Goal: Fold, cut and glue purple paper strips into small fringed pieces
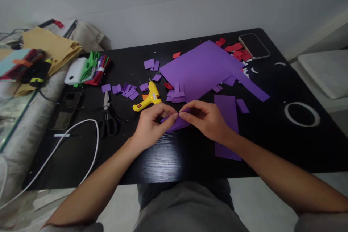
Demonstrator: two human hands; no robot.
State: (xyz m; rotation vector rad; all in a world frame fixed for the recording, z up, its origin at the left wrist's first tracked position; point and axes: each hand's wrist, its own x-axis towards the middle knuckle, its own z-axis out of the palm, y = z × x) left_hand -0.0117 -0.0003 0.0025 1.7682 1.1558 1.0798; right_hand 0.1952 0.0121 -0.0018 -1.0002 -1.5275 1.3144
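My left hand [156, 124] and my right hand [208, 119] meet over the table, thumbs and fingertips pinched together on a purple paper piece [178, 126]. Fingers hide part of that piece and its exact fold. Just beyond my left hand lies a yellow glue gun [149, 98], its nozzle pointing away from me. Small purple cut pieces [176, 96] sit stacked behind my fingertips. Under my right forearm a purple paper strip [226, 116] lies flat. A large purple sheet [198, 67] covers the table's back middle.
Scissors [108, 117] lie left of my hands, near a white cable [95, 148] and a dark phone [66, 110]. Purple squares [129, 91] are scattered behind. Red scraps [239, 51] and another phone [254, 46] are at back right; a white ring [302, 114] lies at right.
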